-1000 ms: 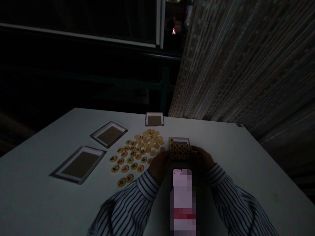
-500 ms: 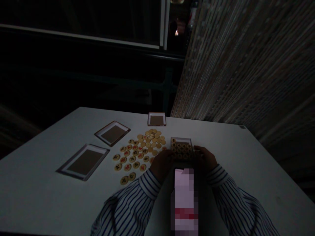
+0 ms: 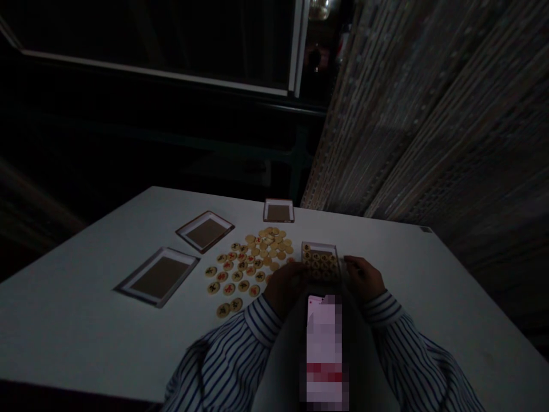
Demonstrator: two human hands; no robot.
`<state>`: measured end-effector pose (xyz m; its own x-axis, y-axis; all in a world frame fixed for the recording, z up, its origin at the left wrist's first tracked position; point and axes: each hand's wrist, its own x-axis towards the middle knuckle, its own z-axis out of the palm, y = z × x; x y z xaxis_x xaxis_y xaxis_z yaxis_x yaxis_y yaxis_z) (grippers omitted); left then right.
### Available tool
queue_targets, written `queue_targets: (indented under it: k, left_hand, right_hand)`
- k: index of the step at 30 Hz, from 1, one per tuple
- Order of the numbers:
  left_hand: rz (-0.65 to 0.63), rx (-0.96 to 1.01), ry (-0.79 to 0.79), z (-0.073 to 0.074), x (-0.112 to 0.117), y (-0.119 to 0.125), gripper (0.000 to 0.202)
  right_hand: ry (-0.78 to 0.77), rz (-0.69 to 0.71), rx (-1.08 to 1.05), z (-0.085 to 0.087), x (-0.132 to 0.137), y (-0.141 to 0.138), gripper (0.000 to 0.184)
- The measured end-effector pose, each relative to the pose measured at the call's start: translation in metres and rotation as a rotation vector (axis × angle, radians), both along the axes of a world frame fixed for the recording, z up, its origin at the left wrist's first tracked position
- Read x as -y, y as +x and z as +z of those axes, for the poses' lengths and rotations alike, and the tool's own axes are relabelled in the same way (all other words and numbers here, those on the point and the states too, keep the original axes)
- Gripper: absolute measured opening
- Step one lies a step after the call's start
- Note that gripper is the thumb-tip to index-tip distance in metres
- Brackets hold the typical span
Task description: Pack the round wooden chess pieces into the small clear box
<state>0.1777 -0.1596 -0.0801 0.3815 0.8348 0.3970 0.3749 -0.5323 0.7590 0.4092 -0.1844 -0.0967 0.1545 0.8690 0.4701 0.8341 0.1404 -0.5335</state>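
A small open box filled with round wooden game pieces sits on the white table. My left hand rests at the box's near left corner, fingers curled against it. My right hand lies just right of the box, fingers bent toward its side. Several loose round pieces with red or black marks lie spread to the left of the box. In the dim light I cannot make out what the fingers grip.
Two flat shallow trays lie at the left, and a smaller tray sits at the far edge. A lit phone screen hangs below my chest. A ribbed wall rises on the right.
The view has shifted left, so everything sits further right in frame. My right hand has drawn slightly away from the box's right side. The pieces have not moved.
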Motion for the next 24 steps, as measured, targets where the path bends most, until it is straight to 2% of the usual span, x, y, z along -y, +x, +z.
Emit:
queue_targets:
  k: [6, 12, 19, 24]
  left_hand:
    - [-0.015, 0.013, 0.068, 0.018, 0.007, -0.021, 0.019]
    - [0.082, -0.041, -0.018, 0.038, 0.012, -0.061, 0.019]
    - [0.352, -0.001, -0.016, 0.039, 0.016, -0.117, 0.022]
    - [0.506, -0.023, -0.071, 0.030, 0.017, -0.150, 0.028]
  right_hand:
    - [0.036, 0.031, 0.046, 0.024, -0.003, -0.009, 0.027]
    - [0.058, 0.203, 0.150, 0.048, -0.011, -0.038, 0.026]
    - [0.010, 0.376, 0.299, 0.062, -0.025, -0.081, 0.027]
    - [-0.023, 0.497, 0.384, 0.064, -0.031, -0.107, 0.028]
